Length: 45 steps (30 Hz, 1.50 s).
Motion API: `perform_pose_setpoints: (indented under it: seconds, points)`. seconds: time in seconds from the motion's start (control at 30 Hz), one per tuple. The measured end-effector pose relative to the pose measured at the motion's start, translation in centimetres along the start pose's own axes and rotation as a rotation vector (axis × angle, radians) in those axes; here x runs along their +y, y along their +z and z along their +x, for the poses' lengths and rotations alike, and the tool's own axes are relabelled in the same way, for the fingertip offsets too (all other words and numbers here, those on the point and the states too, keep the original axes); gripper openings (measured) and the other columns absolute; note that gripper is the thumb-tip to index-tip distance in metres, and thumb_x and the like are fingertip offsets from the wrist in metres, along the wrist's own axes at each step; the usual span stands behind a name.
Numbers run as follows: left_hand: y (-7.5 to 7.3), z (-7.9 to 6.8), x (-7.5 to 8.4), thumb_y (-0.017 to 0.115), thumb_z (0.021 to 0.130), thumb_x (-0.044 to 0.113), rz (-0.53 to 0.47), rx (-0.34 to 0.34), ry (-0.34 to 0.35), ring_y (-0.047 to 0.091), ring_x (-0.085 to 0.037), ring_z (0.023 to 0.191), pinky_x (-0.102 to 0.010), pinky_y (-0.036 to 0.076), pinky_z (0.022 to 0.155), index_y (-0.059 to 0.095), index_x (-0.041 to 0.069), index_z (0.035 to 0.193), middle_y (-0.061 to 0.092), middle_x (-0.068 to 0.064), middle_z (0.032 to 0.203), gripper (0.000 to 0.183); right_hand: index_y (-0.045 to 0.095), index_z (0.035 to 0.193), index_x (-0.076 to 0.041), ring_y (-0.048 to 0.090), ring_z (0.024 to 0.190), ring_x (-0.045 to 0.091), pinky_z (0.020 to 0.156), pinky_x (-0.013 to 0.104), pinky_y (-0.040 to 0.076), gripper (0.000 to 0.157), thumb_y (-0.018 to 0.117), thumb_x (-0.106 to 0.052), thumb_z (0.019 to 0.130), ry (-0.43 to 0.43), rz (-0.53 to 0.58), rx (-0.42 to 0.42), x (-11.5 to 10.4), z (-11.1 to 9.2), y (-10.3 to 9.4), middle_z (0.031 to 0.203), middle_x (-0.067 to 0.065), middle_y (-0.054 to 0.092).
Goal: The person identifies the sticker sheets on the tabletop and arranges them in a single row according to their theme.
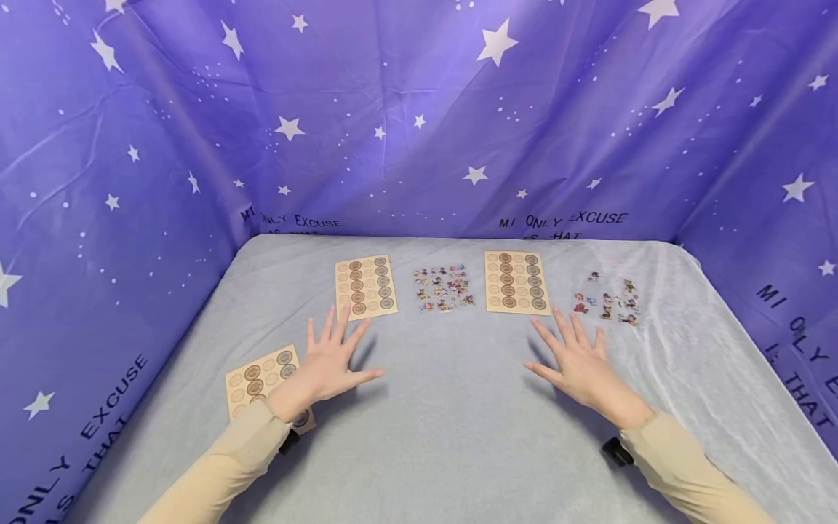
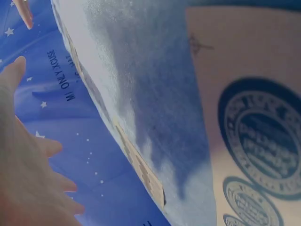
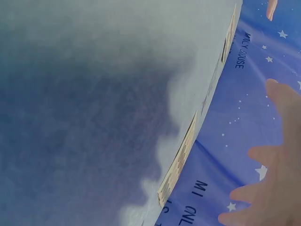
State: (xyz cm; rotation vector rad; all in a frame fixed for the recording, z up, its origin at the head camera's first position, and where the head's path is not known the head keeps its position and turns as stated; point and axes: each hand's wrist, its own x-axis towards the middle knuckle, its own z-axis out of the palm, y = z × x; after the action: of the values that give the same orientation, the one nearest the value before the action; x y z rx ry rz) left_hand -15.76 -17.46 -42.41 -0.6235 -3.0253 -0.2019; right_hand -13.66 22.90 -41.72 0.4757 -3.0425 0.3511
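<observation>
My left hand (image 1: pixel 325 364) hovers over the left side of the table with its fingers spread, holding nothing. Beneath its wrist lies a tan sheet of round stickers (image 1: pixel 247 371), partly hidden by the forearm. Past the left fingertips is a second tan sheet of round stickers (image 1: pixel 366 287). My right hand (image 1: pixel 583 367), fingers spread too, hovers on the other side with nothing in it. Its fingertips point toward a third tan sheet (image 1: pixel 514 282) and a clear sheet of small cartoon stickers (image 1: pixel 607 300). Another clear cartoon sticker sheet (image 1: pixel 443 289) lies between the two far tan sheets.
A pale grey-blue cloth covers the table (image 1: pixel 445 437). Purple curtains (image 1: pixel 393 109) with white stars and printed words stand along the back and both sides. A small black device (image 1: pixel 617 451) is strapped under the right wrist, and a similar one (image 1: pixel 289 442) under the left.
</observation>
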Motion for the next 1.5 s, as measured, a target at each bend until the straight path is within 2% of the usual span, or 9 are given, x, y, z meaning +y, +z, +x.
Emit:
perform_pose_setpoints:
  seconds: [0.13, 0.33, 0.63, 0.8, 1.0, 1.33, 1.5]
  points:
    - [-0.3, -0.4, -0.3, 0.042, 0.071, 0.075, -0.005, 0.016, 0.003, -0.001, -0.040, 0.131, -0.064, -0.005, 0.098, 0.017, 0.025, 0.142, -0.001, -0.015, 0.147, 0.091, 0.024, 0.141, -0.015, 0.007, 0.126, 0.050, 0.092, 0.071, -0.004, 0.076, 0.045, -0.059, 0.082, -0.011, 0.004, 0.000, -0.3, 0.2, 0.1, 0.144, 0.024, 0.007]
    - [-0.6, -1.0, -0.8, 0.048, 0.070, 0.072, -0.028, 0.032, -0.002, -0.003, -0.038, 0.132, -0.063, -0.005, 0.099, 0.021, 0.022, 0.142, 0.000, -0.016, 0.147, 0.092, 0.027, 0.139, -0.014, 0.008, 0.126, 0.049, 0.093, 0.071, -0.004, 0.075, 0.046, -0.058, 0.082, -0.041, 0.019, 0.022, -0.9, 0.8, 0.2, 0.143, 0.024, 0.010]
    - [-0.9, -2.1, -1.7, 0.052, 0.070, 0.067, -0.040, 0.061, -0.020, 0.003, -0.041, 0.131, -0.065, -0.003, 0.099, 0.028, 0.017, 0.139, 0.010, -0.019, 0.145, 0.089, 0.027, 0.139, -0.014, 0.009, 0.128, 0.045, 0.095, 0.069, -0.001, 0.075, 0.046, -0.058, 0.082, -0.083, 0.020, 0.017, -2.2, 1.9, 0.4, 0.145, 0.020, 0.008]
    - [-1.4, -2.7, -2.2, 0.053, 0.071, 0.066, -0.067, 0.093, -0.019, 0.005, -0.041, 0.131, -0.064, -0.001, 0.099, 0.031, 0.015, 0.138, 0.014, -0.020, 0.144, 0.087, 0.029, 0.139, -0.013, 0.009, 0.129, 0.043, 0.097, 0.067, -0.001, 0.074, 0.045, -0.058, 0.082, -0.111, 0.027, 0.013, -3.1, 2.4, 0.3, 0.145, 0.021, 0.009]
    - [-1.9, -3.4, -2.9, 0.060, 0.072, 0.057, -0.117, 0.131, -0.028, 0.012, -0.043, 0.129, -0.065, 0.003, 0.099, 0.036, 0.011, 0.135, 0.022, -0.022, 0.140, 0.081, 0.027, 0.140, -0.015, 0.007, 0.131, 0.040, 0.100, 0.063, -0.004, 0.073, 0.045, -0.057, 0.083, -0.136, 0.049, -0.008, -4.3, 3.1, 0.2, 0.145, 0.020, 0.008]
    - [-2.6, -4.6, -4.2, 0.061, 0.075, 0.052, -0.166, 0.144, -0.057, 0.016, -0.043, 0.127, -0.064, 0.009, 0.098, 0.038, 0.010, 0.133, 0.025, -0.022, 0.138, 0.076, 0.026, 0.140, -0.015, 0.007, 0.132, 0.035, 0.103, 0.058, -0.004, 0.069, 0.045, -0.053, 0.085, -0.171, 0.103, -0.030, -6.4, 4.2, 0.7, 0.145, 0.020, 0.010]
    - [-2.8, -5.4, -4.9, 0.065, 0.074, 0.045, -0.187, 0.188, -0.049, 0.020, -0.045, 0.124, -0.064, 0.013, 0.097, 0.041, 0.006, 0.130, 0.029, -0.024, 0.135, 0.072, 0.027, 0.140, -0.013, 0.012, 0.131, 0.037, 0.103, 0.059, 0.000, 0.070, 0.048, -0.051, 0.085, -0.212, 0.130, -0.010, -7.5, 4.7, 1.2, 0.143, 0.021, 0.016]
